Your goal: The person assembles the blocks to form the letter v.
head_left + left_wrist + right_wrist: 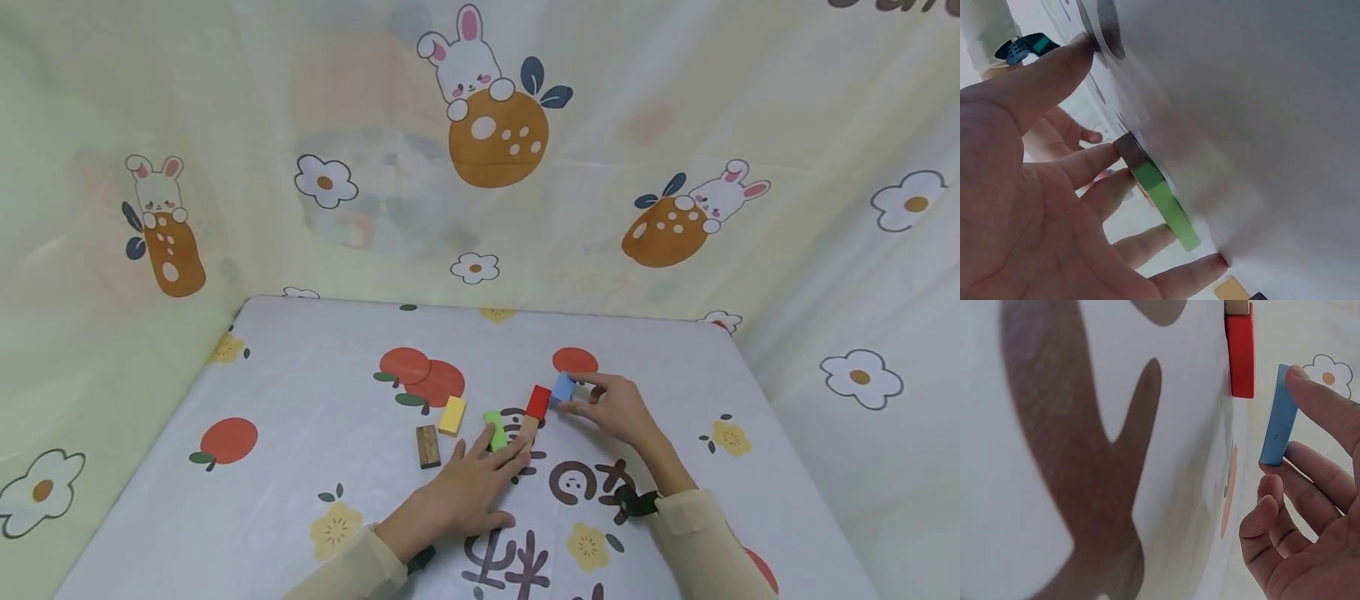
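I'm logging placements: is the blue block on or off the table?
Off: the right hand pinches the blue block, and the right wrist view shows a gap between it and the table.

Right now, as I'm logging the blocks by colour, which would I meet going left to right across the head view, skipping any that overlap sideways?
Brown block → yellow block → green block → red block → blue block.
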A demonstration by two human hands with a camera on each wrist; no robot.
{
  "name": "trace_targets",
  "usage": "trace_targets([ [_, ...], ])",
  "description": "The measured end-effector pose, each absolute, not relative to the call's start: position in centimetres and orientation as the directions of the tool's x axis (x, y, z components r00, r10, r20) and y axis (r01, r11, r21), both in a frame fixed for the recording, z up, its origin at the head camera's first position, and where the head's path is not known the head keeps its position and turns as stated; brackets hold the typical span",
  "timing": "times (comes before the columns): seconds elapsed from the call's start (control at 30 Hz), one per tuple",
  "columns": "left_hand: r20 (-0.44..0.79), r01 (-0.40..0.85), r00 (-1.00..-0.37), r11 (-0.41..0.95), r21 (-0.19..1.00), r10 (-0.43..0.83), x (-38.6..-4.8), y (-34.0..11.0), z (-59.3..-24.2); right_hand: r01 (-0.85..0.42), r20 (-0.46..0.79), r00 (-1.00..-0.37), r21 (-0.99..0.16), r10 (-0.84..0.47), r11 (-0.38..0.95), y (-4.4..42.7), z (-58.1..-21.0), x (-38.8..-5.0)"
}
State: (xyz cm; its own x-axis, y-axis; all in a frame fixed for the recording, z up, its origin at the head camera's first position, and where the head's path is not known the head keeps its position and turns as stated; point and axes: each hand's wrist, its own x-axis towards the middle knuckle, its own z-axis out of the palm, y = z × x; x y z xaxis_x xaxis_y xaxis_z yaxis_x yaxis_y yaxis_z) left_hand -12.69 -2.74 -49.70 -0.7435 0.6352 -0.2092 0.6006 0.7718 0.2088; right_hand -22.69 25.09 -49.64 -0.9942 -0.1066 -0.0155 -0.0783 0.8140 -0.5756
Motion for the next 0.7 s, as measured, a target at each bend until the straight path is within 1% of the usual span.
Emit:
trace_targets([
  [0.3,-0.205,0.603,-0.749,0.777,0.18,0.629,-12.7,-2.7,-49.7,-0.099,0.01,-0.994,-0.564,-0.113,0.82,24.7,-49.9,-23.5],
  [0.7,-0.199,0.603,-0.747,0.772,0.199,0.635,-12.6,-2.8,-50.0,-0.105,0.03,-0.994,-0.547,-0.106,0.83,24.0,-49.9,-24.3],
])
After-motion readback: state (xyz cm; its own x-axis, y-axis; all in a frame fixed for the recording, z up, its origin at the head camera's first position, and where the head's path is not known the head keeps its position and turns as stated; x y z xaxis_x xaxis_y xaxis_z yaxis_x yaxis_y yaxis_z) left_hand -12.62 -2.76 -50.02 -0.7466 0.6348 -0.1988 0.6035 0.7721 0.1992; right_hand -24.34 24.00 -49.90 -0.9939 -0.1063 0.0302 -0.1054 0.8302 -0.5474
